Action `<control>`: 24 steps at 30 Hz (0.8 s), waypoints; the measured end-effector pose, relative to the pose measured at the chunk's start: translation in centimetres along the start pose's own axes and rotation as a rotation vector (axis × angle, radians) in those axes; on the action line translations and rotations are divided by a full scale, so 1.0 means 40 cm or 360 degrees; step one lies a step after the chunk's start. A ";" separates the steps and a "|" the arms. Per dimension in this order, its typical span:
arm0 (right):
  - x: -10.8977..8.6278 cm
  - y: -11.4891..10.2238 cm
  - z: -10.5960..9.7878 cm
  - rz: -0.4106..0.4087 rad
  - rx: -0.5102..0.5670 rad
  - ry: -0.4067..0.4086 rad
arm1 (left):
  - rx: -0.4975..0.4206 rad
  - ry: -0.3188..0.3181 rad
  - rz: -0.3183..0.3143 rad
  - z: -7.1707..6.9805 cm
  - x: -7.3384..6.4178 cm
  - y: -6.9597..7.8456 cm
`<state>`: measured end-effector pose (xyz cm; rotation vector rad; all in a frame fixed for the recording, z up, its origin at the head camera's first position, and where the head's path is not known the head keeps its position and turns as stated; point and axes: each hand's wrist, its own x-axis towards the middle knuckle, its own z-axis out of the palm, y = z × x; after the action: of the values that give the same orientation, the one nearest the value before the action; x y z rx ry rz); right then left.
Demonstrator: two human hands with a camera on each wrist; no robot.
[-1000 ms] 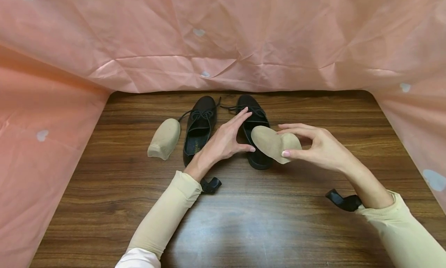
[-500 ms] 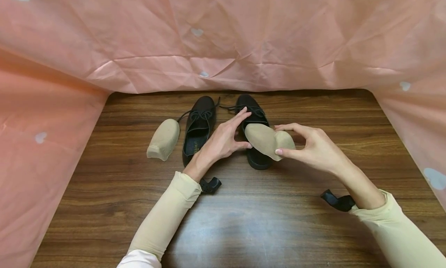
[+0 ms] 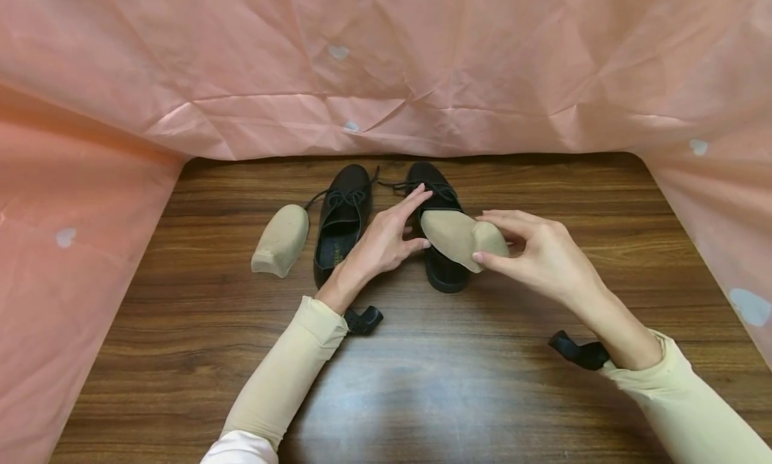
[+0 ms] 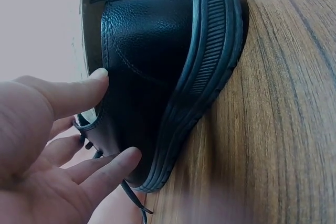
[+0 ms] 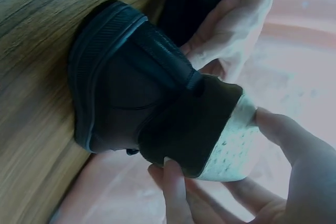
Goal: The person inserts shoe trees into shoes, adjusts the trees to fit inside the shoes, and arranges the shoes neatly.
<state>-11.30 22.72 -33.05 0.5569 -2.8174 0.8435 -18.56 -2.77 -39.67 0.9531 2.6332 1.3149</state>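
Note:
My right hand (image 3: 539,256) pinches a beige moulded shoe insert (image 3: 447,235) between thumb and fingers at its narrower end. The insert's rounded front dips into the opening of the right black lace-up shoe (image 3: 447,281); the part inside is hidden. In the right wrist view, the insert (image 5: 231,148) stands tilted up out of the shoe's opening. My left hand (image 3: 389,239) lies along that shoe's left side, fingers extended. Its thumb (image 4: 86,90) touches the shoe's rim in the left wrist view, while fingertips rest against the black leather side (image 4: 147,40).
To the left stands the other black shoe (image 3: 352,179), its opening partly covered by my left wrist. A second beige insert (image 3: 282,239) lies beyond it on the wooden tabletop (image 3: 422,397). Pink cloth (image 3: 386,62) with pale hearts encloses the back and sides.
My right hand has moved the insert leftward and slightly away from me, its front now sinking into the right shoe's opening. The left hand stays at the shoe, its thumb slightly further left.

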 end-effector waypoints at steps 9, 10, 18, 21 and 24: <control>0.012 -0.016 0.002 -0.0032 -0.0050 0.0037 | -0.0018 0.0002 -0.0026 -0.003 0.006 0.006; 0.014 -0.016 0.003 -0.0040 -0.0055 0.0038 | -0.0014 0.0004 -0.0028 -0.003 0.007 0.006; 0.022 -0.015 0.020 -0.0095 -0.0059 0.0074 | -0.0022 0.0025 -0.0062 0.000 0.005 0.007; 0.023 -0.013 0.027 -0.0099 -0.0073 0.0073 | -0.0033 0.0027 -0.0094 0.002 0.005 0.009; 0.021 -0.011 0.032 -0.0085 -0.0080 0.0074 | -0.0032 0.0032 -0.0108 0.006 0.005 0.011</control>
<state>-11.95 21.41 -33.69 0.5945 -2.7606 0.7633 -18.44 -2.29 -39.46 0.8442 2.6364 1.3405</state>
